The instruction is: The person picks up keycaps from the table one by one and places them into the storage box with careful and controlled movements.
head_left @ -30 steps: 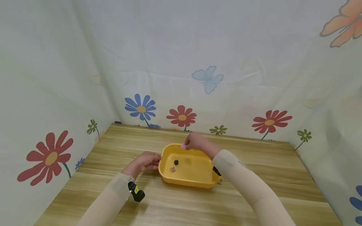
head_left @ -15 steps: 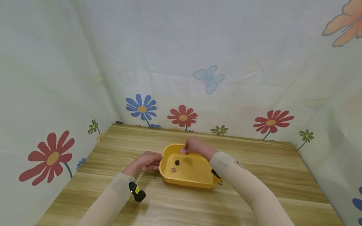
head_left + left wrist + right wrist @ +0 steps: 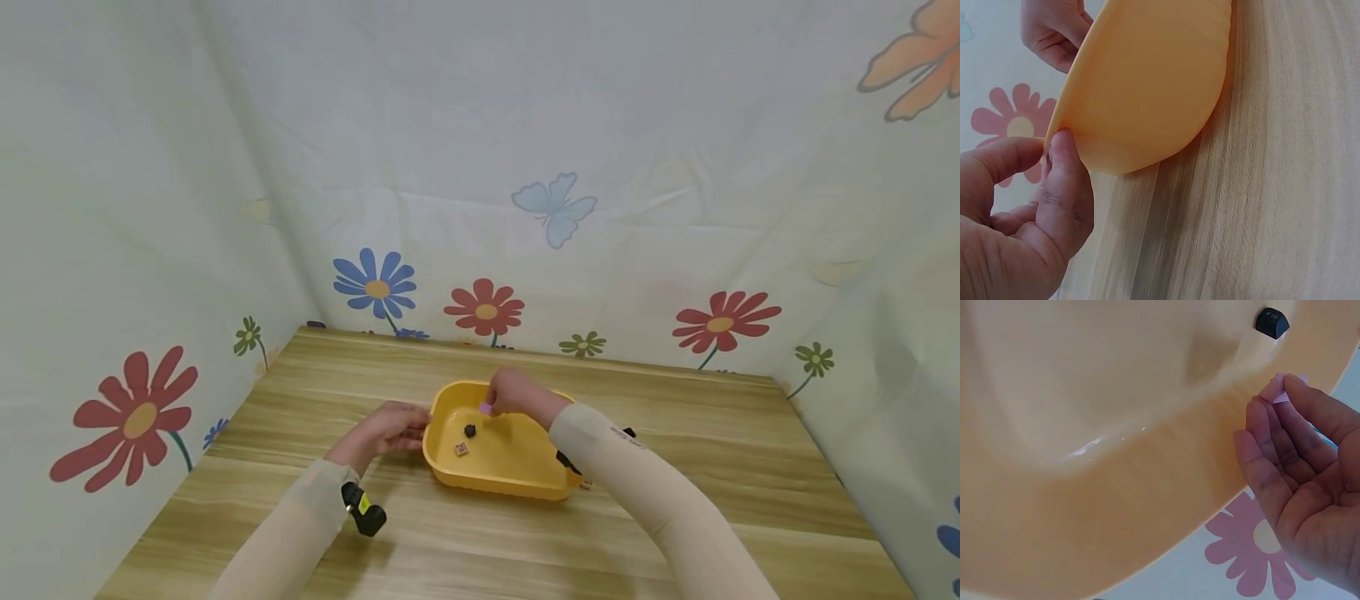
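Yellow, below centre, the tray (image 3: 517,450) is rim-pinched by the left hand (image 3: 392,426), likely for steadiness; a pink piece (image 3: 486,409) is pinched by the right hand (image 3: 517,393).

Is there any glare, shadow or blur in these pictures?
Right wrist view: the yellow tray shows small white glints where wall meets floor, and a soft shadow near the black keycap; left wrist view: soft shading on the wooden table beside it; head view: the tan piece looks soft, its marking unreadable.
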The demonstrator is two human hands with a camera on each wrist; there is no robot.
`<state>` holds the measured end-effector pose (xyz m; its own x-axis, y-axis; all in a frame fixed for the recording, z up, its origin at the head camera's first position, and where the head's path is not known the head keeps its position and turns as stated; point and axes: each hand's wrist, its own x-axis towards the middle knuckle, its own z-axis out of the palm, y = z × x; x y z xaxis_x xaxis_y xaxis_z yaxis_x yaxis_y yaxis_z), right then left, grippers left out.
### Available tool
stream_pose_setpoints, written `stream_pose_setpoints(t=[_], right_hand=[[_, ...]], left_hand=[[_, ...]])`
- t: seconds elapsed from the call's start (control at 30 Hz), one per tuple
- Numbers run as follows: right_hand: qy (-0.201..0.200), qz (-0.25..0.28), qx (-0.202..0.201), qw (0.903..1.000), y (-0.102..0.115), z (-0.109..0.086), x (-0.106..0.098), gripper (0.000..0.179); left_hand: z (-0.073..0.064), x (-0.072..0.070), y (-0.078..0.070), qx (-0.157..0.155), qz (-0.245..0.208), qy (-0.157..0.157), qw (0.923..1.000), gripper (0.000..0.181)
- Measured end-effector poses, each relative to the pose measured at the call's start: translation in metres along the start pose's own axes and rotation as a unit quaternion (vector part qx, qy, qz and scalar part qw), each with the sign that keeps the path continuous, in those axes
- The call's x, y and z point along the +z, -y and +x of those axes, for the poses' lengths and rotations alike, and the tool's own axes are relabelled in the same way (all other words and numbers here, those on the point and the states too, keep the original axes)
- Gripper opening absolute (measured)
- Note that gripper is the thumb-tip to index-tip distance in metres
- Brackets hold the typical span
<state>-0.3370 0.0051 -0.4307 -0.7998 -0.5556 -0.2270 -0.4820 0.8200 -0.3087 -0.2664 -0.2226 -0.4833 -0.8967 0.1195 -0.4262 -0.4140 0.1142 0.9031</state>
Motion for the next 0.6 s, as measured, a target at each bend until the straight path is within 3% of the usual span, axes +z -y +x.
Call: stream_pose_setpoints(t=[0.6], right_hand=[[0.005, -0.080, 0.017, 0.9967, 0.004, 0.012, 0.018, 0.016]], left_hand=[[-0.002, 0.000, -0.001, 0.002, 0.002, 0.006, 1.0000, 0.044]])
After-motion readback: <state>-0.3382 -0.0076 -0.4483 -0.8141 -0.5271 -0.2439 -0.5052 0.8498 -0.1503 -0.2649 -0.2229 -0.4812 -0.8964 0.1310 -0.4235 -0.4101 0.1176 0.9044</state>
